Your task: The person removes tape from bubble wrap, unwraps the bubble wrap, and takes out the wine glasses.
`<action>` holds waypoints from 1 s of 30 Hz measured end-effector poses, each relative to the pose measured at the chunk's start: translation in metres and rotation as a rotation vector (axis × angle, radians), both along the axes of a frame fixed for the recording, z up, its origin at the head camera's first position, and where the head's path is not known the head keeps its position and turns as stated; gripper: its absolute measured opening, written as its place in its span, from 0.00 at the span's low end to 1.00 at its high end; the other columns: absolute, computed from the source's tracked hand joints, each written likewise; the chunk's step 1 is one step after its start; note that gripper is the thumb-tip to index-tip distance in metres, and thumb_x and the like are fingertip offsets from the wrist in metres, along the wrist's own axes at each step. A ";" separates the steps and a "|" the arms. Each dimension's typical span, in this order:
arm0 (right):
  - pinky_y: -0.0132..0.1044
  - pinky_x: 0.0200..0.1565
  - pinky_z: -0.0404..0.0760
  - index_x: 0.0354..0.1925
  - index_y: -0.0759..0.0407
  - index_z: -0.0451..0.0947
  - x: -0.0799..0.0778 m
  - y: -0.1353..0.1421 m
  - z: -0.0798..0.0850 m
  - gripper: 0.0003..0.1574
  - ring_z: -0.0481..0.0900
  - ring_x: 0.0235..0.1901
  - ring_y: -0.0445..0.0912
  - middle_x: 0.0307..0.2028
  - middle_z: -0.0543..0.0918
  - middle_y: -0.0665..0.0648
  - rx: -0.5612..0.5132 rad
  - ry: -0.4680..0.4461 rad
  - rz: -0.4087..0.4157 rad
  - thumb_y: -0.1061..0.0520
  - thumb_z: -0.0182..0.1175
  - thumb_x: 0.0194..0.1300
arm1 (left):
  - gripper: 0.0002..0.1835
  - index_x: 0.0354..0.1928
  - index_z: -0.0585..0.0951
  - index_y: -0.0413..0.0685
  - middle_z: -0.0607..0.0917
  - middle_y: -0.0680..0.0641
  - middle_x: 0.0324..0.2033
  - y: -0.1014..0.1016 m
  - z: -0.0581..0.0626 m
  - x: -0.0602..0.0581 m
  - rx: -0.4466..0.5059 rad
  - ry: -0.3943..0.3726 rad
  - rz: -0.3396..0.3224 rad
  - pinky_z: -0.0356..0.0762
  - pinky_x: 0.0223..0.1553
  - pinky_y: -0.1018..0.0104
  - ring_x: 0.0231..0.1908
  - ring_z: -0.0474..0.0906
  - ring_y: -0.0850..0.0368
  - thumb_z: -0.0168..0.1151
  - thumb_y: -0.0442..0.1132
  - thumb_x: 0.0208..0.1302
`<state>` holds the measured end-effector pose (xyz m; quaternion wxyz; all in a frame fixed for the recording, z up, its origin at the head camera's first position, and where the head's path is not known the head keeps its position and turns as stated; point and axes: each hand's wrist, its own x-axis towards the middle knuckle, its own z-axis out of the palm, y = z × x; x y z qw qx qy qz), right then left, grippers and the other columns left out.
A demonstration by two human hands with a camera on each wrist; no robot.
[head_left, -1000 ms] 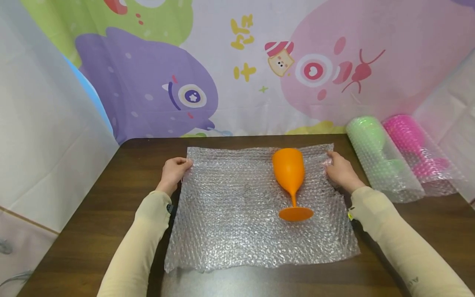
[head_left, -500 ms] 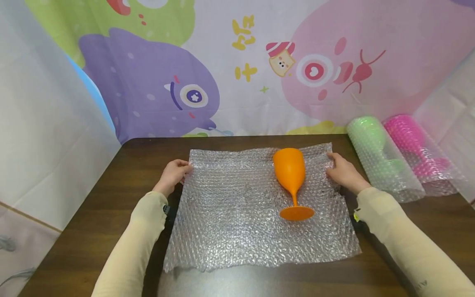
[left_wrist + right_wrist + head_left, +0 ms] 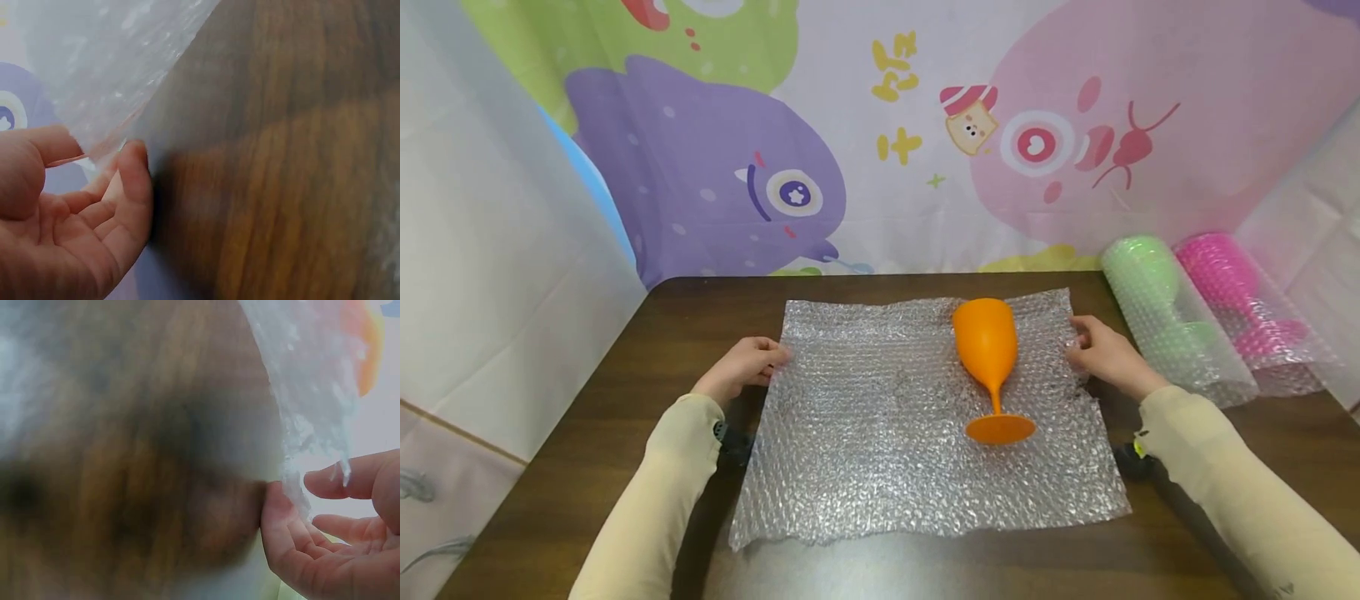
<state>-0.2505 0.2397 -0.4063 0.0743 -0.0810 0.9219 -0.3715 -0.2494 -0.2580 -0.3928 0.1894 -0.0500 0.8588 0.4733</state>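
An orange plastic goblet [image 3: 985, 342] lies on its side on a sheet of clear bubble wrap [image 3: 865, 417], right of the sheet's middle. Its bowl points to the back and its foot to the front. My left hand [image 3: 743, 367] holds the sheet's left edge near the back corner; in the left wrist view, its thumb [image 3: 59, 142] and fingers lie on either side of the film. At the right edge is my right hand [image 3: 1108, 357], fingers relaxed. The right wrist view shows its thumb [image 3: 347, 478] apart from the fingertips, with the wrap's ragged edge between them.
Two wrapped goblets, one green [image 3: 1172, 325] and one pink [image 3: 1243, 308], lie side by side at the back right of the brown wooden table [image 3: 625, 392]. Behind the table hangs a cartoon-printed cloth [image 3: 910, 192].
Both hands have slid toward me along the sheet's side edges, away from the back corners. The right thumb and fingers have loosened. The goblet and wrap stay almost in place.
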 end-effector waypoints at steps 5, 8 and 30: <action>0.33 0.28 0.74 0.62 0.78 0.50 0.005 0.002 -0.003 0.39 0.73 0.25 0.42 0.35 0.73 0.66 -0.052 -0.011 0.014 0.65 0.52 0.55 | 0.15 0.43 0.72 0.33 0.76 0.49 0.31 -0.003 0.004 0.004 -0.013 -0.034 -0.092 0.78 0.36 0.65 0.29 0.75 0.60 0.54 0.41 0.63; 0.32 0.28 0.75 0.62 0.78 0.51 0.007 0.003 -0.004 0.39 0.74 0.26 0.42 0.35 0.72 0.66 -0.060 -0.010 0.020 0.66 0.53 0.54 | 0.13 0.41 0.73 0.35 0.76 0.48 0.32 -0.003 0.006 0.004 -0.040 -0.039 -0.096 0.78 0.36 0.64 0.29 0.75 0.59 0.55 0.40 0.63; 0.31 0.30 0.79 0.63 0.76 0.50 0.010 0.004 -0.009 0.39 0.73 0.28 0.41 0.35 0.67 0.63 -0.165 -0.045 -0.014 0.69 0.53 0.56 | 0.14 0.23 0.70 0.42 0.71 0.50 0.16 0.008 0.015 0.008 -0.345 0.069 -0.107 0.72 0.22 0.67 0.16 0.68 0.60 0.60 0.42 0.60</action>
